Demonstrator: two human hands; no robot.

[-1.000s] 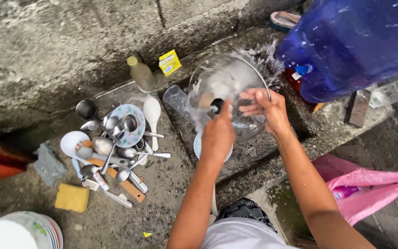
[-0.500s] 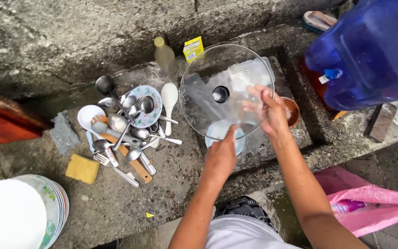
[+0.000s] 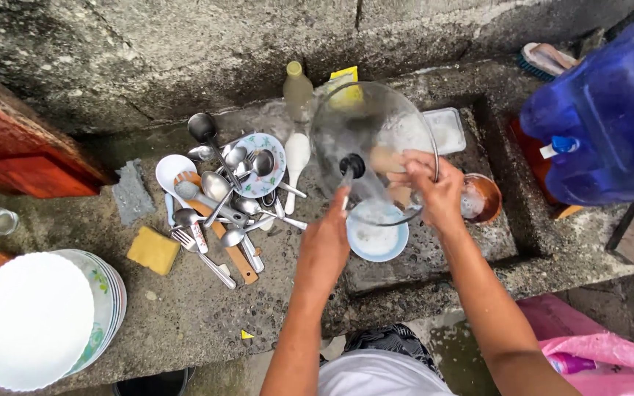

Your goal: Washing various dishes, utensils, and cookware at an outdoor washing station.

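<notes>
A round glass pot lid (image 3: 376, 121) with a black knob is held tilted over a wet concrete sink. My left hand (image 3: 326, 238) reaches up to the lid's knob and grips it from below. On the lid's right edge, my right hand (image 3: 434, 187) clasps the rim, with fingers spread over the glass. Under the lid sits a small light-blue bowl (image 3: 377, 238). A brown bowl (image 3: 482, 196) lies just right of my right hand.
A pile of spoons, forks and ladles (image 3: 221, 198) lies left of the sink beside a yellow sponge (image 3: 153, 250). Stacked white plates (image 3: 38, 315) stand at the bottom left. A big blue water jug (image 3: 610, 117) is at the right, a bottle (image 3: 297, 92) behind, a pink bag (image 3: 610, 352) bottom right.
The lid has swung from flat and facing me to tilted upright. My left hand rose from the lid's lower rim to its knob. The view shifted, so everything slid right.
</notes>
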